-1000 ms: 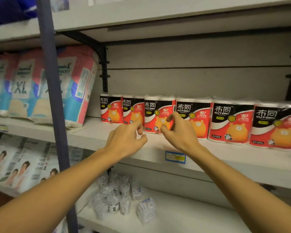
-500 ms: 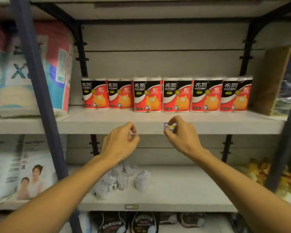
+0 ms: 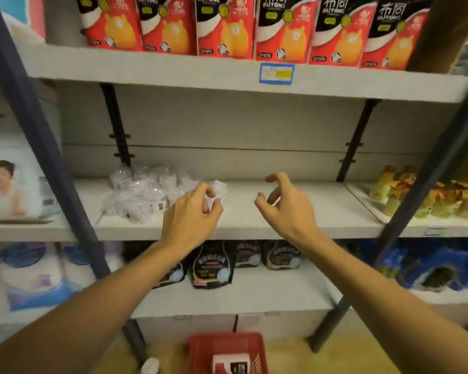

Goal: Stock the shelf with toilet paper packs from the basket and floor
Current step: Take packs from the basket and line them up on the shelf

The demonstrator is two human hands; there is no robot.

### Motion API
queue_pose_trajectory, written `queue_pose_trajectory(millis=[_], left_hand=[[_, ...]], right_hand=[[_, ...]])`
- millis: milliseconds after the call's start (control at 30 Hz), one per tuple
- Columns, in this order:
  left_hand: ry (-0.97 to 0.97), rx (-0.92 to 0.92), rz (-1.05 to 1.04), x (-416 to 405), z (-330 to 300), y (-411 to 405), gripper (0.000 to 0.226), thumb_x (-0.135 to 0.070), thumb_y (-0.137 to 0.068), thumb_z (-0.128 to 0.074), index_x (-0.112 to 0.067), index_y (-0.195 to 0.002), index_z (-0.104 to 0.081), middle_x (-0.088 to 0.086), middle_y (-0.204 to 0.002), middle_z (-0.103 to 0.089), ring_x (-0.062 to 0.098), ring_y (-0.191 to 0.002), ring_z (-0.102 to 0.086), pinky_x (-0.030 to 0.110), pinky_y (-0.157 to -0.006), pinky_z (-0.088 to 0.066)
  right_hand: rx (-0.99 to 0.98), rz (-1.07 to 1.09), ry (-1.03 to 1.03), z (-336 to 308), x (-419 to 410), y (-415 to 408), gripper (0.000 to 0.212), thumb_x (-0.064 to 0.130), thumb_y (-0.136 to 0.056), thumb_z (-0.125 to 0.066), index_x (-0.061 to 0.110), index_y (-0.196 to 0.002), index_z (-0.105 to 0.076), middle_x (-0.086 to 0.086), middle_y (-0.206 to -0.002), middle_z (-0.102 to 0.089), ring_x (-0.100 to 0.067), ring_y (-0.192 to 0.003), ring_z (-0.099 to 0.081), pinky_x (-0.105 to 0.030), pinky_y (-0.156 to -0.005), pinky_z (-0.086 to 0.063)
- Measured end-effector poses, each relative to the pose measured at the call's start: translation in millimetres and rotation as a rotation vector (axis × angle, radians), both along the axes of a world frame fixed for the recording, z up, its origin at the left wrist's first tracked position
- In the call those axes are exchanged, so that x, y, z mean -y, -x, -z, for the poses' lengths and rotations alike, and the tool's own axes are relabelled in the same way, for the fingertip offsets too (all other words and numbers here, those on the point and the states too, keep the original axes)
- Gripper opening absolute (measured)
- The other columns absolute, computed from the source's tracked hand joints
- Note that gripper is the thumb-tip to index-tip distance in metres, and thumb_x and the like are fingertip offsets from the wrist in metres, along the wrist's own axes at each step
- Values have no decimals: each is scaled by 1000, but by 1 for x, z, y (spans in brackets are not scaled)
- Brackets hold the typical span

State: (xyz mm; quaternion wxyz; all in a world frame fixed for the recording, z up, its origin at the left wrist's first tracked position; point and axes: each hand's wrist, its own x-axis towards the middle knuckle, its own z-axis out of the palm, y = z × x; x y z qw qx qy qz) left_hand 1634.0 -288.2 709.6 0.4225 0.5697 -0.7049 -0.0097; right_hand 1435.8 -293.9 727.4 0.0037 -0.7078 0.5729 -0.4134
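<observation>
Hands hang empty before the middle shelf (image 3: 295, 211), left hand (image 3: 192, 214) and right hand (image 3: 284, 209) loosely curled. Below, one pack (image 3: 231, 361) waits in the red basket (image 3: 200, 349), probably the next pick; six packs (image 3: 227, 25) stand above.

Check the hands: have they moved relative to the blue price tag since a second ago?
Yes. Both the left hand and right hand dropped from above the blue price tag to well below.

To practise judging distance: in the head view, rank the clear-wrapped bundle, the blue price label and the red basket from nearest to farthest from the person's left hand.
1. Clear-wrapped bundle: just left of the left hand, middle shelf.
2. Blue price label: above, on the upper shelf's edge.
3. Red basket: below, on the floor.
</observation>
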Motion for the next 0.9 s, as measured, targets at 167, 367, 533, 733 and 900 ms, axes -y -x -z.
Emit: queue_pose_trajectory(millis=[167, 367, 533, 733, 900], left_hand=[[-118, 9, -43, 3, 118, 6, 22, -38, -92, -56, -26, -110, -56, -9, -68, -57, 11, -68, -52, 28, -60, -35], [-180, 34, -87, 4, 243, 5, 31, -41, -91, -56, -28, -118, -54, -10, -72, -58, 14, -73, -58, 29, -59, -40], [-262, 11, -85, 3, 350, 12, 29, -40, -89, -56, -27, -115, -54, -10, -77, -58, 24, -85, -62, 36, -70, -49], [-393, 43, -43, -10, 481, 22, 32, -42, -90, -53, -29, -119, -50, -8, -84, -62, 22, -87, -61, 33, -72, -45], [-485, 107, -5, -25, 578, 16, 33, -40, -88, -53, -30, -120, -49, -10, -77, -57, 22, -85, -62, 33, -74, -47]], right_hand=[[29, -37, -106, 110, 10, 8, 46, 41, -89, -59, 20, -128, -49, 1, -91, -64, -18, -79, -60, -32, -68, -49], [30, -59, -158, 240, 23, 15, 51, 43, -86, -62, 20, -129, -50, -1, -100, -66, -19, -87, -63, -37, -76, -54], [12, -50, -233, 348, 24, 11, 54, 46, -84, -62, 21, -129, -48, -2, -109, -64, -21, -90, -62, -36, -76, -52], [-67, -58, -370, 481, 13, 14, 51, 46, -86, -60, 22, -129, -48, -3, -107, -63, -23, -85, -62, -34, -73, -48], [-156, -113, -580, 579, -5, 17, 53, 36, -88, -63, 15, -134, -45, -12, -119, -61, -29, -104, -58, -36, -85, -45]])
